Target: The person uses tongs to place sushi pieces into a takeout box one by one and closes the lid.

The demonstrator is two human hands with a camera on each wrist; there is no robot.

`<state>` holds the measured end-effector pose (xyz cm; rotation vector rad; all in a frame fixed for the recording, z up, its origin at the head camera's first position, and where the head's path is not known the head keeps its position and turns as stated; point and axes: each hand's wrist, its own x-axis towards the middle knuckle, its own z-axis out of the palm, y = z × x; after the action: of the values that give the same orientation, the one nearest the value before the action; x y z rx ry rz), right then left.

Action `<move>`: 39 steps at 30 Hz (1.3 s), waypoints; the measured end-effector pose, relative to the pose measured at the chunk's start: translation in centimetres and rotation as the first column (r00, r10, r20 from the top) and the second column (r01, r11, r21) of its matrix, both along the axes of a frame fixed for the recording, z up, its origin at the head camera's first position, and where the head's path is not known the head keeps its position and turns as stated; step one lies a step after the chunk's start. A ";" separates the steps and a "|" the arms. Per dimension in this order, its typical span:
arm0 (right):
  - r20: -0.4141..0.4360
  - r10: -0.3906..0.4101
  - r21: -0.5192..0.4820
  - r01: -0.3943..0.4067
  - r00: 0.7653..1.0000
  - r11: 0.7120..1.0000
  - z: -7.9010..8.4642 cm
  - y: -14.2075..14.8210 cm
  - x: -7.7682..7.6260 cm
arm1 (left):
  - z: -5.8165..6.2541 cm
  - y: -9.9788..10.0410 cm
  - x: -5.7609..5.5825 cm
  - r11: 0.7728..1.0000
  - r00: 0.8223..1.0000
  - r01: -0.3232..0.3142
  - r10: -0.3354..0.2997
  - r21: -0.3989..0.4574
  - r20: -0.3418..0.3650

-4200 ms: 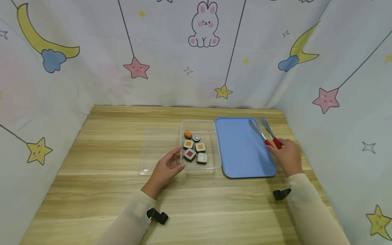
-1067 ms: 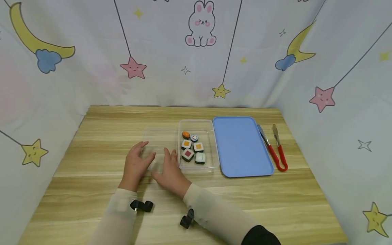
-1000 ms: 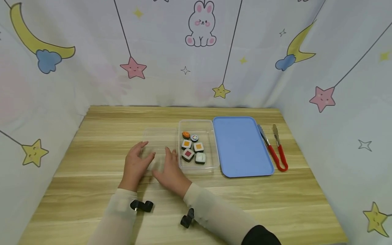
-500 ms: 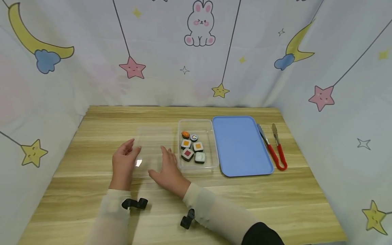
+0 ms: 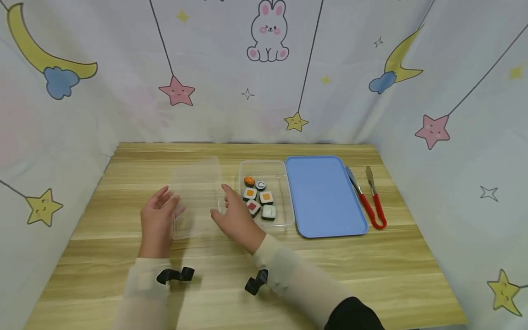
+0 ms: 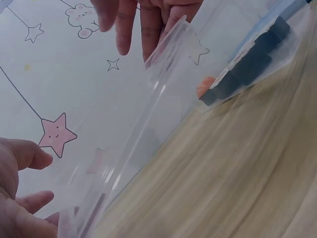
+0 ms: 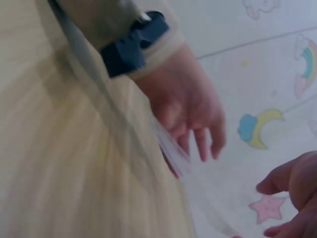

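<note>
A clear plastic lid (image 5: pixel 197 195) is held tilted over the wooden table, its right side higher than its left. My left hand (image 5: pixel 156 224) grips its left edge, some fingers showing through the plastic. At the right edge, my right hand (image 5: pixel 239 222) holds the lid between thumb and fingers. In the left wrist view the lid (image 6: pixel 131 144) slants between both hands, the right hand (image 6: pixel 153 25) at its far end. Just right of it stands the clear container (image 5: pixel 279 176) with several sushi pieces (image 5: pixel 266 198), partly covered by my right hand in the head view.
A blue tray (image 5: pixel 327 197) lies against the container's right side. Beside the tray rest metal tongs with red handles (image 5: pixel 380 213), arms spread. A printed white curtain (image 5: pixel 231 119) hangs behind and at both sides of the wooden table (image 5: pixel 231 288).
The tongs were set down right of the tray, and my right hand crossed to the lid. Both hands have since shifted the lid left, off the table, and tipped its right side up.
</note>
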<state>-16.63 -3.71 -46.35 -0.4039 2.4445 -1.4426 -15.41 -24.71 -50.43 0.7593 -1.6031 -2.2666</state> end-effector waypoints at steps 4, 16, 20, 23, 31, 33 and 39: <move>-0.023 -0.033 0.039 0.034 0.999 0.999 0.4 0.6 -1.4 | 0.0 0.2 0.0 0.998 0.999 -0.027 0.029 0.058 -0.035; 0.045 -0.099 -0.059 0.102 0.994 0.993 0.5 1.8 -3.5 | 0.1 0.8 -0.3 0.996 0.999 -0.036 0.037 0.078 -0.019; 0.066 -0.114 -0.072 0.119 0.991 0.990 0.7 2.0 -3.9 | 0.2 1.0 -0.4 0.989 0.998 -0.035 0.042 0.143 -0.045; 0.087 -0.117 -0.106 0.126 0.989 0.986 0.8 2.1 -4.3 | 0.3 1.2 -0.3 0.985 0.998 -0.029 0.037 0.171 -0.048; 0.188 -0.124 -0.266 0.172 0.974 0.949 0.9 3.1 -5.5 | 1.8 1.2 -0.2 0.978 0.998 0.059 -0.052 0.201 -0.044; 0.209 -0.125 -0.265 0.179 0.970 0.948 1.2 3.6 -5.6 | 2.2 1.2 -0.2 0.981 0.995 0.099 -0.094 0.166 -0.040; 0.182 -0.098 -0.288 0.148 0.978 0.946 1.7 5.4 -6.3 | 3.5 1.5 -1.0 0.977 0.980 0.193 -0.187 0.092 -0.073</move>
<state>-22.96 1.71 -44.66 -0.1830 2.1576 -1.8308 -16.37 -23.16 -46.95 0.5701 -1.6060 -2.4937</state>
